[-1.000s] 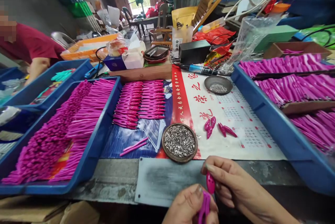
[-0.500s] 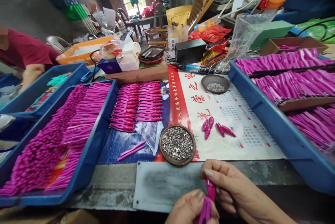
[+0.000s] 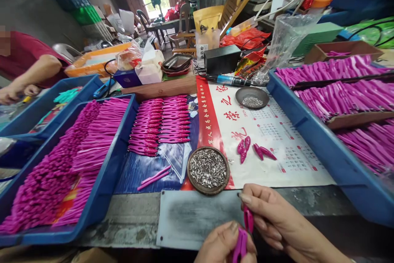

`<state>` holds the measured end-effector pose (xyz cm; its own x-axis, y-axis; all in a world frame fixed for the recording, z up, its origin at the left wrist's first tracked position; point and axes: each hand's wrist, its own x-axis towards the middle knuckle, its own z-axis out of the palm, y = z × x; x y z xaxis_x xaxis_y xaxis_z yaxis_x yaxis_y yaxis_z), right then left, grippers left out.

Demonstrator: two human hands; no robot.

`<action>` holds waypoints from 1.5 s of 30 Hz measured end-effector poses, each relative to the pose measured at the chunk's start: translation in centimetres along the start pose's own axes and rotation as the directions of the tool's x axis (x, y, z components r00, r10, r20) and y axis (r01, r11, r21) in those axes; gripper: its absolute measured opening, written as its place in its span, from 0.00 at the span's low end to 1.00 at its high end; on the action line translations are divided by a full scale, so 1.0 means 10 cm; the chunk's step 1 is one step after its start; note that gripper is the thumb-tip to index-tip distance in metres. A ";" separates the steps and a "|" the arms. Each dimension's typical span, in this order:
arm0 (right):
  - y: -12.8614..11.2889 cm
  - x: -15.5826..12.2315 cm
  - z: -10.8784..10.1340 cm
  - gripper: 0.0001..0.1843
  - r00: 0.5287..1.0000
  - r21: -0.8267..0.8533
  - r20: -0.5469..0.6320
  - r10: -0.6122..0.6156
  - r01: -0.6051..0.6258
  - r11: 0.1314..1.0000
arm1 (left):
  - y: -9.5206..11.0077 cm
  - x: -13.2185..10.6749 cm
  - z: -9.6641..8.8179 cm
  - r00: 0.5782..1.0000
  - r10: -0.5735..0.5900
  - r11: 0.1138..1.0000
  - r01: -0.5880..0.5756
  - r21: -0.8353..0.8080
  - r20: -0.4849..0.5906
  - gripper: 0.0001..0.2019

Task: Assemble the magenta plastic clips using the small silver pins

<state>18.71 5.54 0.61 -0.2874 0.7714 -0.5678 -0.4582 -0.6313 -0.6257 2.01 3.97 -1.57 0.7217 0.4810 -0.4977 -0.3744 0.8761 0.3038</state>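
At the bottom edge my left hand (image 3: 223, 244) is closed on a long magenta plastic handle piece (image 3: 240, 246). My right hand (image 3: 273, 220) pinches a small magenta tip piece (image 3: 248, 218) and holds it against the handle's upper end. Just beyond my hands stands a round dish of small metal pins (image 3: 208, 168). Several loose magenta tip pieces (image 3: 254, 150) lie on the printed calendar sheet (image 3: 277, 140). Two loose magenta handles (image 3: 154, 177) lie left of the dish.
A blue tray of magenta parts (image 3: 70, 160) fills the left, another blue tray (image 3: 338, 103) the right. Rows of assembled magenta pieces (image 3: 161, 123) lie between. A smaller pin dish (image 3: 252, 98) sits farther back. A person in a red sleeve (image 3: 27, 66) works at far left.
My right hand has pressed the tip piece lower onto the handle. The person at far left has brought a forearm and hands forward over their own tray.
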 end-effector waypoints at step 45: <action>-0.01 0.37 0.54 0.27 0.997 -0.170 0.033 -0.071 0.075 0.983 | 0.14 0.01 -0.08 0.975 0.199 0.914 -0.147 -0.379 0.102 0.17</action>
<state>13.19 8.95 1.45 -0.2820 0.8164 -0.5040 -0.3287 -0.5757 -0.7487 1.11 5.23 -1.86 0.6884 0.6399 -0.3415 -0.6688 0.7422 0.0424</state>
